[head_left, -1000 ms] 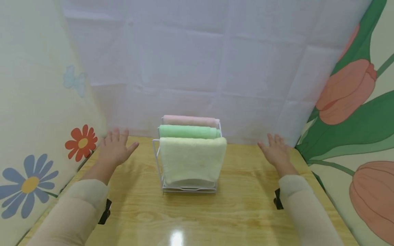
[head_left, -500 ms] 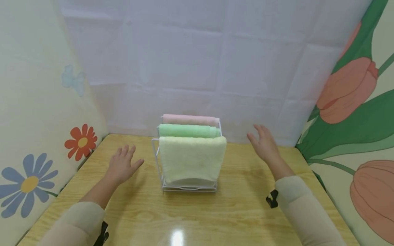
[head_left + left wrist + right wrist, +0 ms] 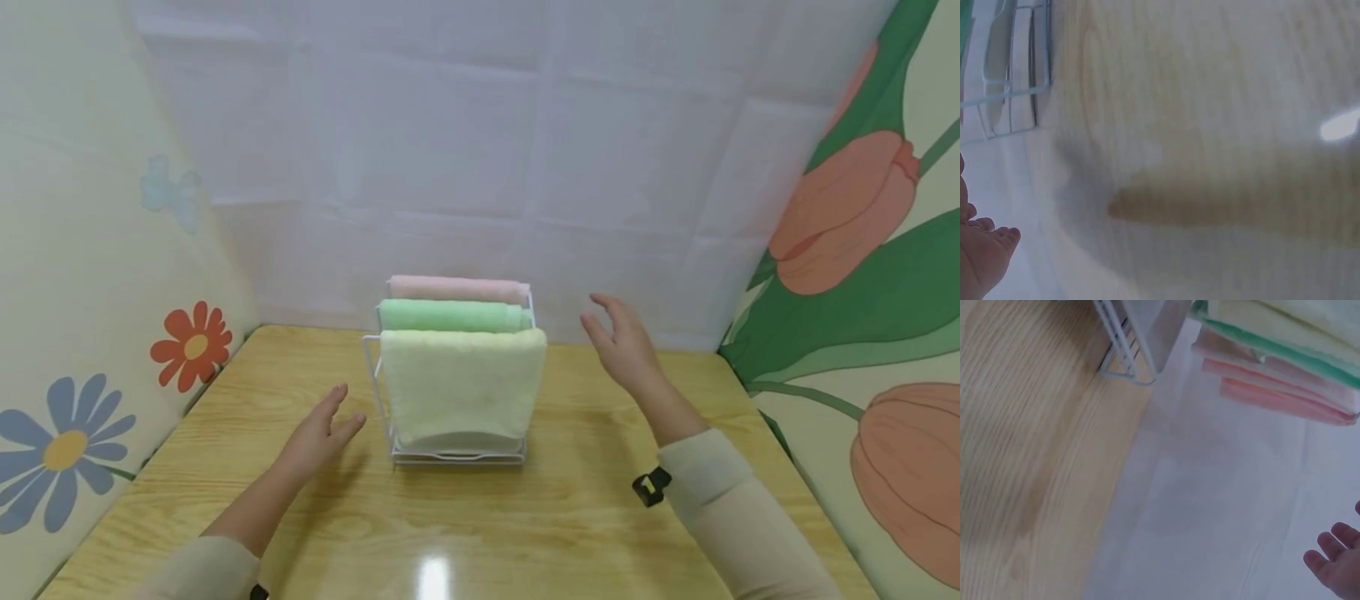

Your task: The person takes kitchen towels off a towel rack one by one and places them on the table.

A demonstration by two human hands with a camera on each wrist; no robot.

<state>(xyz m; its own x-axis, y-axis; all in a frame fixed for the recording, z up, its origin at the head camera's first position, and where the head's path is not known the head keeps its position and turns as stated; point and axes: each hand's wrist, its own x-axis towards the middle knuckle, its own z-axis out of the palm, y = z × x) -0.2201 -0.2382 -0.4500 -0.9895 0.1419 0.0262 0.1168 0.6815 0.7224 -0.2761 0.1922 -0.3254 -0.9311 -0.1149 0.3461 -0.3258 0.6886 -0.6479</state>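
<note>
A white wire rack (image 3: 459, 458) stands on the wooden table, bearing a yellow towel (image 3: 461, 387) in front, a green towel (image 3: 450, 316) behind it and a pink towel (image 3: 459, 289) at the back. My left hand (image 3: 318, 437) hovers to the left of the rack, fingers extended and thumb apart, holding nothing. To the right of the rack, raised near towel height, is my right hand (image 3: 624, 346), its fingers loosely bent and nothing in them. The right wrist view shows the pink towel (image 3: 1285, 403) hanging beyond the fingertips (image 3: 1314, 559).
The wooden table (image 3: 450, 525) ends at a white cloth backdrop (image 3: 450, 150). Flower-patterned walls flank it, with a red flower (image 3: 193, 346) on the left and tulips (image 3: 843, 212) on the right. Dark wrist devices (image 3: 651, 486) sit at the sleeves.
Both hands have moved inward toward the rack. The left hand has also come nearer the front, while the right has risen slightly in view. The rack and towels stay in place.
</note>
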